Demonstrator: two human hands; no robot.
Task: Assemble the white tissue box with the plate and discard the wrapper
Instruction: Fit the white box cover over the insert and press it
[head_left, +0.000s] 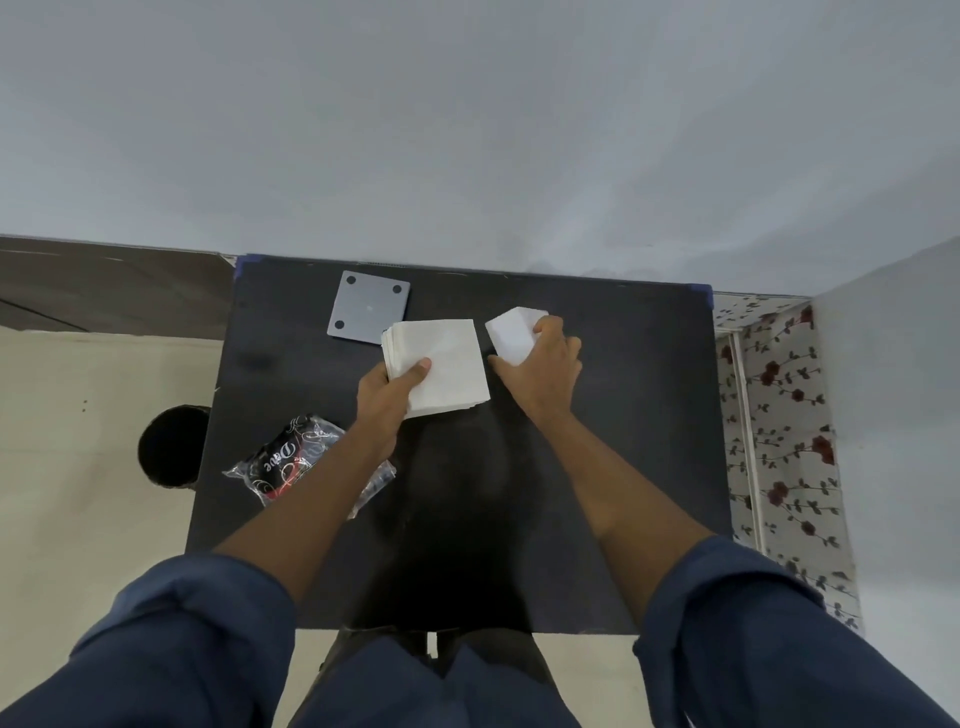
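The tissue stack (439, 366) is being pinched in the left grip (395, 387) at table (623, 441) centre while the box (511, 335), at 3 o'clock of it, is being clasped in the right grip (545, 364), probably for loading; the plate (369, 306) is being left at 11 o'clock and the wrapper (291, 460) at 7 o'clock.

Two bare forearms run up from the lower corners of the frame toward its middle. Both come out of dark navy-blue sleeves, rolled or pushed back to about the elbow, where the cloth bunches in thick, soft folds. The fabric is plain and matte, with no visible print, buttons or cuffs. The left hand (388, 391) and the right hand (546, 364) are uncovered: bare fingers, bare wrists. At the bottom centre of the frame, more of the same navy cloth shows as garment on the person's body, creased in broad folds.
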